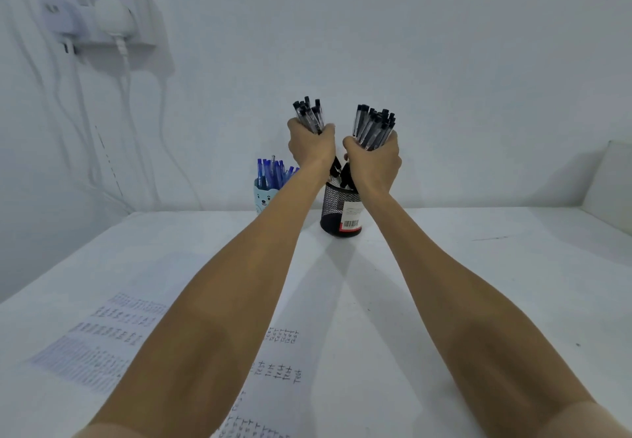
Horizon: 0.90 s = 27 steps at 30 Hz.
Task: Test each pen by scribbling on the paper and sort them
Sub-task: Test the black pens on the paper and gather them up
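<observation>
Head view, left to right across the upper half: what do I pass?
Wall socket, bear cup of blue pens, left hand gripping a bunch of black pens, right hand gripping a second bunch. Mesh holder left out: it overlaps both wrists.

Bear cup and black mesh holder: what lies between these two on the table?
In the head view the left forearm crosses before the gap between bear cup and black mesh holder; only a bare strip of table shows there.

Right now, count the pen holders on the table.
2: a light blue bear-face cup of blue pens partly behind the left forearm, and a black wire-mesh cup between the forearms. The arms could hide another.
</observation>
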Each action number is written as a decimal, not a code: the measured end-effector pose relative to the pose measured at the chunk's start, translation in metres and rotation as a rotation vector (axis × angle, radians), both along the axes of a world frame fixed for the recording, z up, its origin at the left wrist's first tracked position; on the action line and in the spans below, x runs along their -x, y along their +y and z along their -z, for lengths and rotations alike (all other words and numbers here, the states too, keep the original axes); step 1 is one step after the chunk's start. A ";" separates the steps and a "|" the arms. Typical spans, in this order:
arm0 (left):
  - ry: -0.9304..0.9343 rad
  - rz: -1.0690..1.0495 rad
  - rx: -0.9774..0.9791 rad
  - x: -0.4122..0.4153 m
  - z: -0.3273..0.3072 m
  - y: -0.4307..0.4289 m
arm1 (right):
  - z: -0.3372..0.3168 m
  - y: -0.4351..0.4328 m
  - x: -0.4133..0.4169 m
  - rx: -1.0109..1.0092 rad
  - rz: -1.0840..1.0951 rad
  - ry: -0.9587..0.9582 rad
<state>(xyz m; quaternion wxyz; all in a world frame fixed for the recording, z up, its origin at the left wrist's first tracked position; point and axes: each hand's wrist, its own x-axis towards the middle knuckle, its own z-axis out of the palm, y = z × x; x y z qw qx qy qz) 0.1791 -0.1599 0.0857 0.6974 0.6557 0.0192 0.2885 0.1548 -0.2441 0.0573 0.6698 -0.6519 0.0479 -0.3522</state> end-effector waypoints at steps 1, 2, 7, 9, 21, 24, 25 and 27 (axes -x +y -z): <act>0.003 0.005 0.008 0.000 0.002 -0.001 | 0.000 0.000 0.001 -0.028 0.014 0.005; 0.000 0.006 0.008 0.000 0.005 -0.002 | -0.001 -0.001 0.001 -0.069 0.023 0.005; -0.057 0.048 -0.030 -0.001 0.011 0.000 | -0.002 -0.003 -0.001 -0.083 0.019 0.010; -0.073 0.074 -0.008 -0.001 0.007 0.002 | -0.003 -0.004 -0.002 -0.049 0.014 0.009; 0.001 0.147 0.013 -0.002 0.021 -0.006 | 0.001 -0.017 -0.005 0.140 -0.071 0.069; 0.030 0.152 -0.012 -0.003 0.023 -0.005 | 0.000 -0.017 -0.003 0.194 -0.074 0.078; 0.031 0.158 -0.008 -0.004 0.024 -0.005 | -0.001 -0.018 -0.002 0.197 -0.078 0.081; 0.036 0.204 -0.019 -0.002 0.026 -0.007 | -0.001 -0.020 0.001 0.196 -0.131 0.105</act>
